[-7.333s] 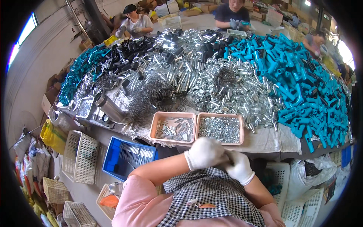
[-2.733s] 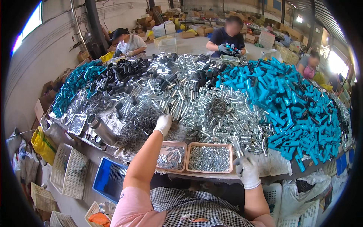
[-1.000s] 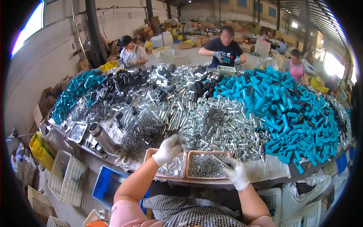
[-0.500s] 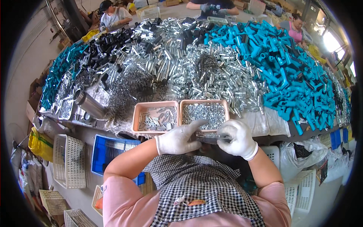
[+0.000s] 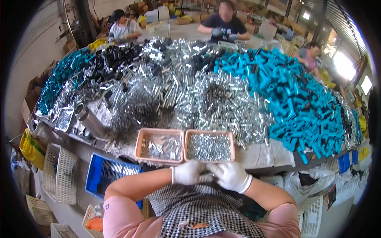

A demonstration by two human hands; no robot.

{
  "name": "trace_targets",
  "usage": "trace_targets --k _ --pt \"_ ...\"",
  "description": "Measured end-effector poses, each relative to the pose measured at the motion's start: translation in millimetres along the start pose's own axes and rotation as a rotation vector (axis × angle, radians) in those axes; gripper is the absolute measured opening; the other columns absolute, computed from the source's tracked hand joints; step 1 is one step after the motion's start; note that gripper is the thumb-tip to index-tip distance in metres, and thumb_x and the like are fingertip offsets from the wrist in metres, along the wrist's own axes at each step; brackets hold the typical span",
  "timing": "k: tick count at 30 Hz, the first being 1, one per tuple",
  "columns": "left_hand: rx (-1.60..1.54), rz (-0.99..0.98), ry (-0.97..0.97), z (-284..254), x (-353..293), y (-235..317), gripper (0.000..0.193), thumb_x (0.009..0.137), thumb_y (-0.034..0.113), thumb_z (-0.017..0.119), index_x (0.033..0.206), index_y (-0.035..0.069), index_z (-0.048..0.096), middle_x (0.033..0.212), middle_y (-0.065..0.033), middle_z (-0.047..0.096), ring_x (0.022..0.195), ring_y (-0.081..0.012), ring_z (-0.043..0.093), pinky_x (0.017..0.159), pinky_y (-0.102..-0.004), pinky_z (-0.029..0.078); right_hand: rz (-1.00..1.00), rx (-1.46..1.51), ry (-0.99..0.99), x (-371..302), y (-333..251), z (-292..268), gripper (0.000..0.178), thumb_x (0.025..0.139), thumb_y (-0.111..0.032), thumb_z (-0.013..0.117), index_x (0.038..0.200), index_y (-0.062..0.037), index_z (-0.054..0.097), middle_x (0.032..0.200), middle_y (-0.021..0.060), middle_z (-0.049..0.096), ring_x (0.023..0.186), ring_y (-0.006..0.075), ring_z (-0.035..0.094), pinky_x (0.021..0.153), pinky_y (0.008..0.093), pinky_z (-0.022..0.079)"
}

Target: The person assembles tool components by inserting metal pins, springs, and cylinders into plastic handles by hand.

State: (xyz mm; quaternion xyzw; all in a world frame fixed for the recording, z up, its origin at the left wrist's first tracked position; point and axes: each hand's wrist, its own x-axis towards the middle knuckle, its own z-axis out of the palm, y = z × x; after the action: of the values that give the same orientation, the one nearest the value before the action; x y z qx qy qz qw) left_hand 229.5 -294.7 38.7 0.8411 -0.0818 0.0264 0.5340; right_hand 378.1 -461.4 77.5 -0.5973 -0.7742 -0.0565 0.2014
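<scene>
My left hand (image 5: 189, 173), in a white glove, is closed with its fingers curled toward the right. Against it, my right hand (image 5: 232, 177) in a matching glove is closed too, fingertips meeting the left ones. Whatever they hold between them is mostly covered by the gloves; only a dark sliver shows. Both hands are just in front of two pink trays at the table's near edge. Short silvery pins lie in the left tray (image 5: 137, 147); the right tray (image 5: 233, 147) is filled with small shiny metal parts.
Behind the trays are heaps of springs (image 5: 133, 113), metal tubes (image 5: 174, 85) and teal plastic parts (image 5: 289, 95). A steel flask (image 5: 90, 122) leans at the left. Below stand a blue crate (image 5: 92, 174) and a white basket (image 5: 66, 176). Several people work across the table.
The view has tilted up, showing more of the room. My hands have come closer together, and the dark metallic cylinder seen between them earlier is now mostly hidden.
</scene>
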Motion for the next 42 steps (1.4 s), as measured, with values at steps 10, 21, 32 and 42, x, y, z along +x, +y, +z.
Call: trace_targets --k 10,21,32,42 --pt "0.181 0.075 0.007 0.0 -25.3 -8.1 0.034 0.093 0.034 0.067 0.108 0.004 0.067 0.1 -0.0178 0.068 0.095 -0.0333 0.067 0.083 -0.0397 0.054 -0.048 0.027 -0.004 24.7 -19.5 16.0 0.051 0.078 -0.013 0.064 0.128 -0.0012 0.063 0.101 0.0117 0.068 0.094 0.0271 0.066 0.082 0.0392 0.055" --pt "0.786 0.02 0.283 3.3 -81.3 -12.7 0.019 0.084 0.024 0.056 0.09 0.007 0.061 0.083 -0.0082 0.065 0.073 -0.0271 0.067 0.063 -0.0405 0.053 0.638 1.208 -0.556 74.5 -26.8 46.2 0.06 0.078 -0.006 0.078 0.131 0.0056 0.053 0.118 0.011 0.063 0.105 0.0147 0.062 0.091 0.0284 0.052" --pt "0.167 -0.759 1.329 31.0 -238.6 -109.3 0.034 0.085 0.023 0.071 0.109 0.0 0.065 0.102 -0.0204 0.066 0.095 -0.0352 0.065 0.084 -0.0418 0.053 0.854 0.946 -0.373 49.1 -34.5 78.0 0.03 0.066 0.0 0.072 0.095 0.0069 0.07 0.086 0.0094 0.07 0.077 0.0149 0.065 0.071 0.0282 0.052" --pt "0.477 -1.535 0.899 8.9 -373.9 -324.8 0.025 0.085 0.016 0.057 0.1 0.001 0.071 0.104 -0.024 0.07 0.096 -0.0396 0.068 0.085 -0.0484 0.054 0.941 1.103 -0.18 24.5 -32.4 82.1 0.035 0.066 -0.003 0.078 0.098 0.0062 0.068 0.093 0.0097 0.069 0.085 0.0163 0.066 0.079 0.0292 0.053"
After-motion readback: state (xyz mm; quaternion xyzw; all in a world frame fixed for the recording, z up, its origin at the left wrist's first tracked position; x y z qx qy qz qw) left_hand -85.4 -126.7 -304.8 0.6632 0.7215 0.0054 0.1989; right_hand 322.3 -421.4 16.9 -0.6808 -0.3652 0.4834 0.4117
